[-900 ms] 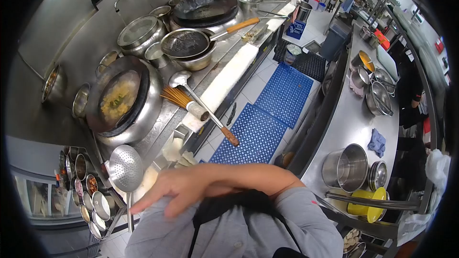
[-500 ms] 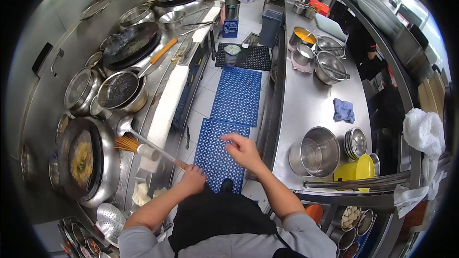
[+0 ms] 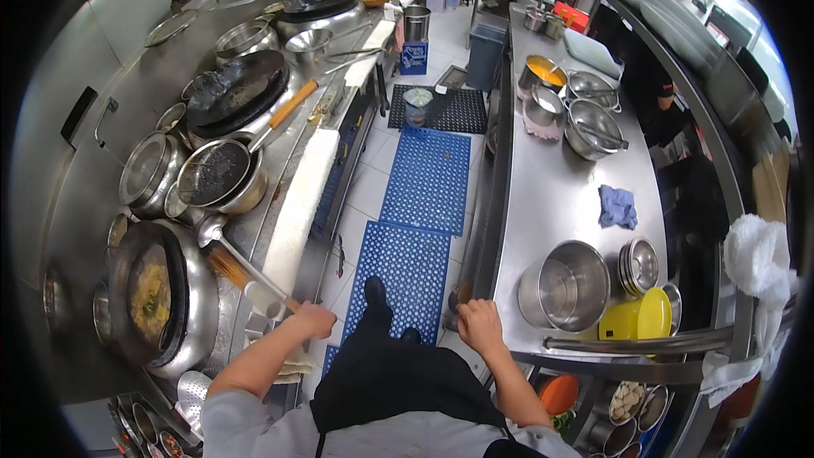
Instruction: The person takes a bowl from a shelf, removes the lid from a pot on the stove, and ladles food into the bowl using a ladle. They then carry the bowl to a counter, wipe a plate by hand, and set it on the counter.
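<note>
My left hand [image 3: 312, 321] is closed round the wooden handle end of a long metal ladle [image 3: 246, 263], whose bowl rests near the stove's edge. Beside the ladle lies a bamboo brush [image 3: 227, 267] with a pale bound handle. At the front left, a wok [image 3: 151, 297] holds yellow food with green bits. My right hand [image 3: 480, 323] is curled at the edge of the right counter, near a small brown object [image 3: 460, 293]; what it grips, if anything, is hidden.
A strainer [image 3: 214, 173] sits on a pot to the left. On the right counter [image 3: 555, 195] are a large pot [image 3: 564, 286], stacked bowls, a yellow container [image 3: 636, 315] and a blue cloth [image 3: 617, 207]. Blue mats [image 3: 426, 178] cover the aisle floor. A co-worker's arm [image 3: 665, 97] shows behind the counter.
Both hands have come apart from being crossed near my body. My left hand has taken hold of the ladle handle and moved left; my right hand has moved to the right counter's edge.
</note>
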A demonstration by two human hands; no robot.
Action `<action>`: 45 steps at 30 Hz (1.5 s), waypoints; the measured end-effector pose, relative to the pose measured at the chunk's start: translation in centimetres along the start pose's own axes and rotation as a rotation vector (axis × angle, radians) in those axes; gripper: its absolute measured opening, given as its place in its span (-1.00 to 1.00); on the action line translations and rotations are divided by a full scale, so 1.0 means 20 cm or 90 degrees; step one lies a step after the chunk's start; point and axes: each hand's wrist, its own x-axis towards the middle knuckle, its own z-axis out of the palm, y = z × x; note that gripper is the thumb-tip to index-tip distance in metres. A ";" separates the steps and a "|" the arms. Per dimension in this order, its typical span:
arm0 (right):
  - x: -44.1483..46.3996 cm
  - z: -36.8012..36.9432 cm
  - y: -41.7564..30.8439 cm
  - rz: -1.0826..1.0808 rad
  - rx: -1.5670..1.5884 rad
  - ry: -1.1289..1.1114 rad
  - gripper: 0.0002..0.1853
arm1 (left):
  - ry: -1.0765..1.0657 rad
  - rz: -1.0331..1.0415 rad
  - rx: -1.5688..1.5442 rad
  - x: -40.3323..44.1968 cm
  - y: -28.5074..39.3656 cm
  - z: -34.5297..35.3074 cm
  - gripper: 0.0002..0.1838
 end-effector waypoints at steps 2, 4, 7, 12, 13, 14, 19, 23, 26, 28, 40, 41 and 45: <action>0.01 0.00 0.00 0.011 -0.008 -0.004 -0.85 | -0.036 -0.005 0.000 0.04 -0.09 0.05 -0.68; 0.01 0.01 0.01 0.009 -0.013 -0.006 -0.86 | -0.043 0.004 -0.027 0.05 -0.13 0.10 -0.69; 0.01 0.01 0.00 0.006 -0.024 -0.020 -0.87 | -0.065 -0.019 -0.078 0.02 -0.13 0.11 -0.67; 0.02 0.03 0.00 -0.009 -0.051 -0.017 -0.87 | -0.091 -0.025 -0.007 0.01 -0.19 0.26 -0.71; 0.02 0.03 0.00 -0.012 -0.052 -0.022 -0.86 | -0.090 -0.023 -0.004 0.00 -0.18 0.26 -0.72; 0.02 0.03 0.00 -0.014 -0.056 -0.026 -0.87 | -0.089 -0.036 -0.003 0.00 -0.17 0.27 -0.71; 0.01 0.01 0.00 -0.009 -0.051 -0.033 -0.90 | -0.124 -0.120 -0.081 0.05 -0.14 0.31 -0.62; 0.02 0.03 0.02 0.012 -0.028 -0.056 -0.90 | -0.196 -0.117 -0.063 0.07 -0.13 0.24 -0.58; 0.03 0.02 0.02 0.036 -0.017 -0.078 -0.88 | -0.284 -0.075 -0.076 0.09 -0.12 0.16 -0.58; 0.06 0.03 -0.01 0.068 0.028 -0.090 -0.86 | -0.371 -0.002 -0.102 0.15 -0.16 0.11 -0.58; 1.05 0.10 0.10 0.466 0.443 -0.084 -0.77 | -0.192 0.140 -0.141 1.00 -0.59 -0.47 -0.65; 1.13 0.07 0.15 0.486 0.421 -0.087 -0.77 | -0.165 0.127 -0.157 1.13 -0.62 -0.54 -0.66; 1.43 0.15 0.29 0.517 0.397 -0.151 -0.74 | 0.018 0.120 -0.493 1.39 -0.67 -0.94 -0.67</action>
